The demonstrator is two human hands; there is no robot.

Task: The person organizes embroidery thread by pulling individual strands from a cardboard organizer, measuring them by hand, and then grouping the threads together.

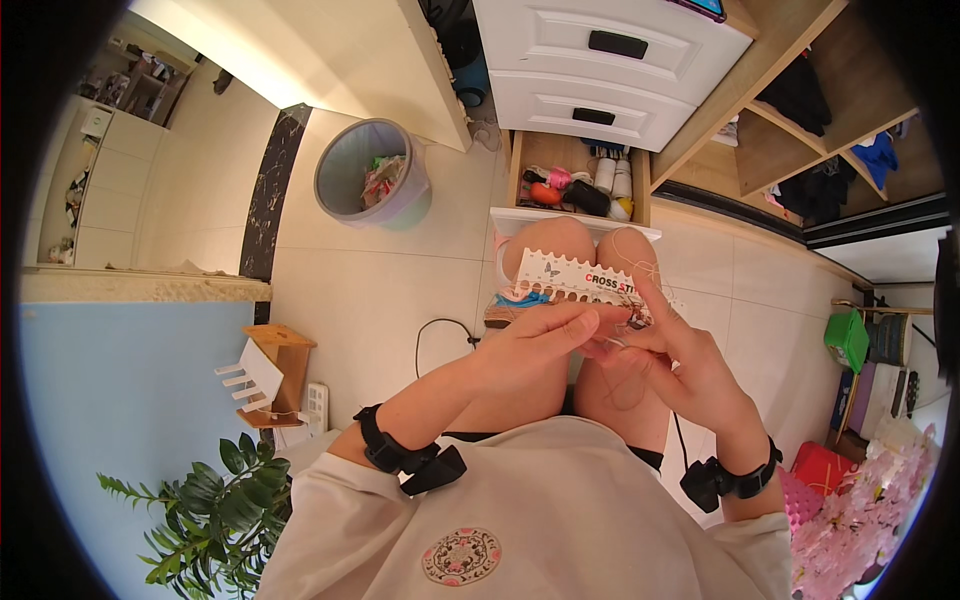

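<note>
Across my knees lies a white cross-stitch floss organizer card (559,276) with notched edges, holes and printing. Blue floss (523,300) and brown strands hang at its left end, and dark reddish-brown strands (637,311) gather by its right half. My left hand (559,334) is just below the card, its fingers bent inward; what they grip is partly hidden. Facing it, my right hand (679,352) pinches a pale thread (616,341) between thumb and fingers, with the index finger stretched up over the card's right end. Thin thread loops trail above and below this hand.
Beyond my knees, an open drawer (574,142) holds thread spools (604,174) and a red-orange item (545,193). A lined waste bin (373,174) stands left of it. Open shelving (780,142) is at right, a leafy plant (232,495) at lower left. A black cable (442,322) lies on the floor.
</note>
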